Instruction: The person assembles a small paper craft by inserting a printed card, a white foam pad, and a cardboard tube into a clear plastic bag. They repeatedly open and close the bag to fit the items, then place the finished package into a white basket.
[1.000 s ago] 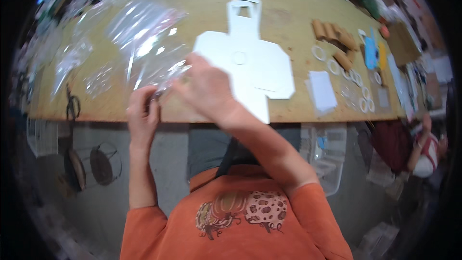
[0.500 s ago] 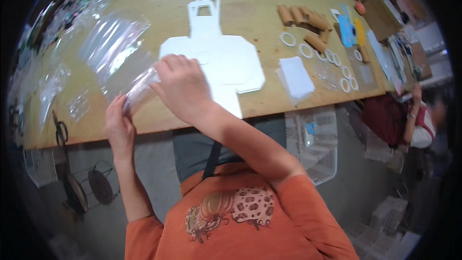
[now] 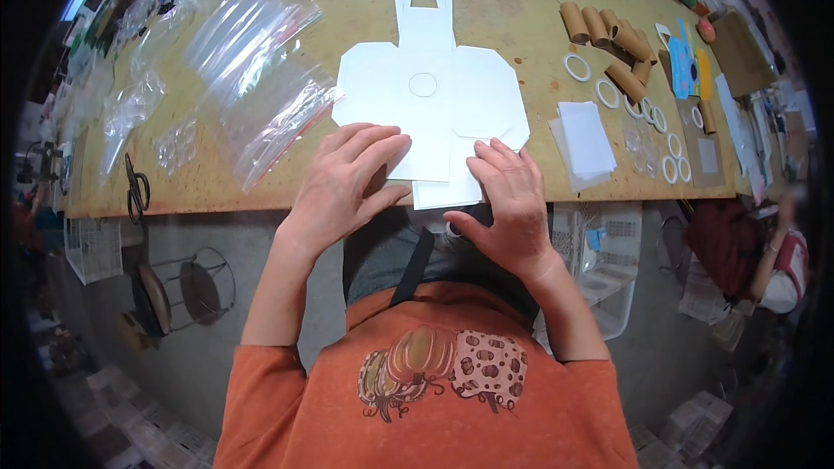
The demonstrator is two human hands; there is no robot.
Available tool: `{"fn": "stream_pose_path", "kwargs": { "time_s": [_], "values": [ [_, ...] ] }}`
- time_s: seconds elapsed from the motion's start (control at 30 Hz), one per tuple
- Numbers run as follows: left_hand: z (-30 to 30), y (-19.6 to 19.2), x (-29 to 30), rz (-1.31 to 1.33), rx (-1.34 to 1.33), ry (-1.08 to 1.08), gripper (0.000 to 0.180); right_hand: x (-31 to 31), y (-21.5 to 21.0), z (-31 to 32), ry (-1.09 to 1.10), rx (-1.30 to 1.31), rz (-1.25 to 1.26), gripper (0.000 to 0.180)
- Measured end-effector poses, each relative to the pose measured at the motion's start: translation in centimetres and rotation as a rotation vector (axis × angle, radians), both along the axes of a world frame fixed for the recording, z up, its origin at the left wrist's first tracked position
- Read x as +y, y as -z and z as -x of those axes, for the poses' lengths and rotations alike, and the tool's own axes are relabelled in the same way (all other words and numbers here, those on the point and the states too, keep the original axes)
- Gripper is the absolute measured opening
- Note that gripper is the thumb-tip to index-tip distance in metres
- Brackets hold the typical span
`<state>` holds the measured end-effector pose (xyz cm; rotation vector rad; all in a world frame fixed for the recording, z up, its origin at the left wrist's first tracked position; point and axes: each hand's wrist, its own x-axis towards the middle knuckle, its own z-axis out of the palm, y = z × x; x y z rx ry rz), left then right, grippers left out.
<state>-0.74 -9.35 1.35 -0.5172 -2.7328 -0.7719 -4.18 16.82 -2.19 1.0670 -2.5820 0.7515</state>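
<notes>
White die-cut card sheets (image 3: pixel 382 91) lie stacked in front of me, slightly out of line, with a handle-like cut-out strip at the far end. A thin circle shows at their middle. My left hand (image 3: pixel 347 175) rests at the near left, fingertips on the card and thumb by the near flap. On the near right corner lies my right hand (image 3: pixel 506 195), fingers stretched over the card and thumb apart. Between the hands, the near flap (image 3: pixel 445 194) reaches past the table edge. Clear plastic bags (image 3: pixel 261 61) with a red strip lie left of the card.
Brown cardboard tubes (image 3: pixel 625 39), white rings (image 3: pixel 607 94) and white paper sheets (image 3: pixel 584 141) lie to the right. Black scissors (image 3: pixel 136 187) sit at the left table edge. A stool (image 3: pixel 204 282) stands below; another person's arm (image 3: pixel 769 256) shows far right.
Both hands have left the plastic bags and moved right to the near part of the white card. The bags now lie released on the table. My view has shifted left.
</notes>
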Motion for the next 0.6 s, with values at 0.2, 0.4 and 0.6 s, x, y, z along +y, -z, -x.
{"fn": "stream_pose_path", "kwargs": {
  "time_s": [0.2,0.4,0.6],
  "values": [
    [2.6,-0.4,0.5,0.098,0.122,0.099,0.025,1.1,0.6,-0.6,0.032,0.008,0.058,0.061],
    [1.9,-0.7,2.4,0.128,0.459,0.105,0.019,1.5,0.2,-0.1,0.126,0.021,0.33,0.054],
    [-1.5,0.3,5.7,0.035,0.374,0.212,0.016,2.1,-0.4,0.4,0.054,0.149,0.115,0.05]
  ]
}}
